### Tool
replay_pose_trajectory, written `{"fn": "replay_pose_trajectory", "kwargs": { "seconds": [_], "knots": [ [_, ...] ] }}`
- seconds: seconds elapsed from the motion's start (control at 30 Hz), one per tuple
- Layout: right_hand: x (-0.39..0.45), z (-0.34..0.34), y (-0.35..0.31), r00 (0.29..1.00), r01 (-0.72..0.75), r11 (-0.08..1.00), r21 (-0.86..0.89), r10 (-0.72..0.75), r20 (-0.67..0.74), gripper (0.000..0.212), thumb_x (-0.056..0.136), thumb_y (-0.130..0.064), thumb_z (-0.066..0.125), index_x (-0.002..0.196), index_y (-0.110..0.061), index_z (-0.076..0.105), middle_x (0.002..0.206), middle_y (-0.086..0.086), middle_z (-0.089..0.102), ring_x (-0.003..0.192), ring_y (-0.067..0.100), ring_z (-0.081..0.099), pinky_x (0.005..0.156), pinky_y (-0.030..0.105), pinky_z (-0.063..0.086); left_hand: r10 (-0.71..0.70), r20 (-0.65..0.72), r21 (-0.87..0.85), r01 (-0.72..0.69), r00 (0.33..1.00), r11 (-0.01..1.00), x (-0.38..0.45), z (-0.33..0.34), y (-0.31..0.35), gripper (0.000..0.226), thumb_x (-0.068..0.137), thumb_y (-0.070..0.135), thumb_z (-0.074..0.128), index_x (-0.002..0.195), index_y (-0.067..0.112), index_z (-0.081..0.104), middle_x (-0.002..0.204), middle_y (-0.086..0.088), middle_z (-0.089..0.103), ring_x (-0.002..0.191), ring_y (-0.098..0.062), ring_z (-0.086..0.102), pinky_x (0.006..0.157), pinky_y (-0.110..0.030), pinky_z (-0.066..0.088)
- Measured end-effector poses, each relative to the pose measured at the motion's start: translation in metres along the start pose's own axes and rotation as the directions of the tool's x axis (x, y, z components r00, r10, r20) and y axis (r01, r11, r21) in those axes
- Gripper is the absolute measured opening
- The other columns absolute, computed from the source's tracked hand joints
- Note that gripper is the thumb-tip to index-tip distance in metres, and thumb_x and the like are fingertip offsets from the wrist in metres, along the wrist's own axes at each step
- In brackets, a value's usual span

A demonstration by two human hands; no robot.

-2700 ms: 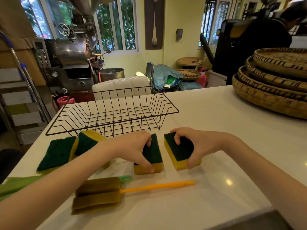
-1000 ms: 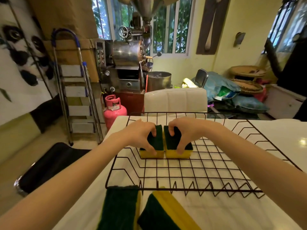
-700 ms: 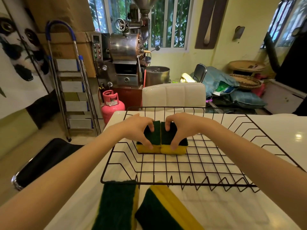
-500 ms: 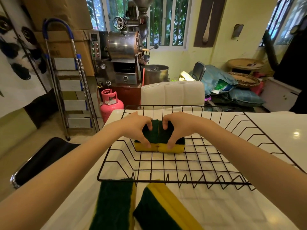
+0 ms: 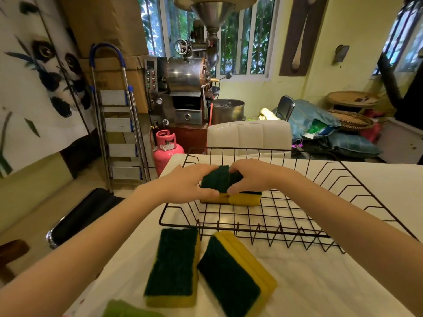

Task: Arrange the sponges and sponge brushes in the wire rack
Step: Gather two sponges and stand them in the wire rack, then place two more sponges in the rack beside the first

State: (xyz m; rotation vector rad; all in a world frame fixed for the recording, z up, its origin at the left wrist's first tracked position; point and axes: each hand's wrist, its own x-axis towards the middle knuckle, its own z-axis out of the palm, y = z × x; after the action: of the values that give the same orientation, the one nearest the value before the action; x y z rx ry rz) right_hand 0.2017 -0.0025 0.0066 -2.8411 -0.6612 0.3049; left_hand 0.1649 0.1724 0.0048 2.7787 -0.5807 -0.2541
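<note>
Two green-and-yellow sponges lie side by side, touching, on the floor of the black wire rack (image 5: 357, 191) at its far left. My left hand (image 5: 187, 183) grips the left sponge (image 5: 214, 179), and my right hand (image 5: 254, 176) grips the right sponge (image 5: 246, 199). In front of the rack, on the white table (image 5: 320, 282), lie two more sponges: one flat (image 5: 174, 266), one tilted (image 5: 233, 273) with its yellow side up on the right. No sponge brush is in view.
A green cloth corner (image 5: 128, 311) shows at the bottom edge. Beyond the table stand a white chair back (image 5: 249, 136), a pink gas cylinder (image 5: 166, 147), a stepladder (image 5: 119, 124) and a metal roasting machine (image 5: 190, 88). The table's left edge runs close to the rack.
Both hands carried a sponge each from the table into the rack and set them down together at its far left. The view has since tilted down a little; the hands have stayed on the sponges.
</note>
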Motion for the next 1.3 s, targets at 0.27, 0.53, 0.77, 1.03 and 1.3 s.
{"fn": "replay_pose_trajectory", "kwargs": {
  "seconds": [0.27, 0.53, 0.77, 1.03, 1.3],
  "knots": [
    [-0.074, 0.008, -0.030, 0.971, 0.194, 0.945, 0.264, -0.147, -0.186, 0.056, 0.085, -0.034, 0.059, 0.135, -0.022, 0.037, 0.138, 0.003, 0.048, 0.121, 0.017, 0.048, 0.094, 0.028, 0.043, -0.147, -0.058, -0.187, 0.134, 0.987, 0.973, -0.074, 0.005, 0.005, 0.110, 0.065, 0.065, 0.059, 0.141, 0.033, -0.015, 0.156, 0.006, -0.014, 0.144, -0.015, -0.003, 0.118, -0.043, 0.010],
    [-0.145, 0.059, -0.038, 0.824, 0.297, 0.915, 0.272, -0.102, -0.557, 0.023, 0.087, -0.034, 0.053, 0.106, -0.023, 0.058, 0.098, -0.010, 0.062, 0.092, 0.008, 0.058, 0.083, 0.034, 0.053, -0.288, -0.155, -0.292, 0.235, 0.945, 0.927, -0.128, 0.049, 0.011, 0.112, 0.062, 0.058, 0.067, 0.142, 0.031, -0.006, 0.157, 0.001, -0.002, 0.142, -0.022, 0.012, 0.113, -0.041, 0.021],
    [-0.163, 0.092, -0.051, 0.597, 0.194, 0.977, -0.091, -0.191, -0.779, 0.030, 0.080, -0.041, 0.047, 0.088, -0.016, 0.063, 0.089, -0.001, 0.066, 0.086, 0.015, 0.058, 0.069, 0.019, 0.040, -0.395, -0.355, -0.300, 0.297, 0.847, 0.907, -0.146, 0.073, 0.027, 0.087, 0.060, 0.051, 0.074, 0.127, 0.026, 0.025, 0.128, -0.005, 0.047, 0.097, -0.016, 0.048, 0.077, -0.027, 0.044],
    [-0.158, 0.104, -0.060, 0.887, -0.013, 0.982, 0.190, 0.099, -0.451, 0.040, 0.082, -0.048, 0.054, 0.115, -0.027, 0.044, 0.113, -0.006, 0.057, 0.091, 0.011, 0.056, 0.072, 0.029, 0.053, -0.332, -0.215, -0.161, 0.302, 0.919, 0.940, -0.140, 0.082, 0.030, 0.086, 0.063, 0.056, 0.069, 0.134, 0.022, 0.033, 0.135, -0.004, 0.048, 0.119, -0.019, 0.047, 0.094, -0.031, 0.043],
    [-0.163, 0.095, -0.057, 0.925, 0.020, 0.945, 0.326, 0.106, -0.365, 0.039, 0.080, -0.037, 0.063, 0.113, -0.024, 0.047, 0.114, -0.001, 0.060, 0.094, 0.017, 0.058, 0.076, 0.035, 0.055, -0.308, -0.249, -0.188, 0.267, 0.918, 0.945, -0.138, 0.078, 0.027, 0.069, 0.068, 0.041, 0.071, 0.128, 0.023, 0.042, 0.127, -0.003, 0.054, 0.097, -0.009, 0.047, 0.079, -0.021, 0.043]
  ]
}}
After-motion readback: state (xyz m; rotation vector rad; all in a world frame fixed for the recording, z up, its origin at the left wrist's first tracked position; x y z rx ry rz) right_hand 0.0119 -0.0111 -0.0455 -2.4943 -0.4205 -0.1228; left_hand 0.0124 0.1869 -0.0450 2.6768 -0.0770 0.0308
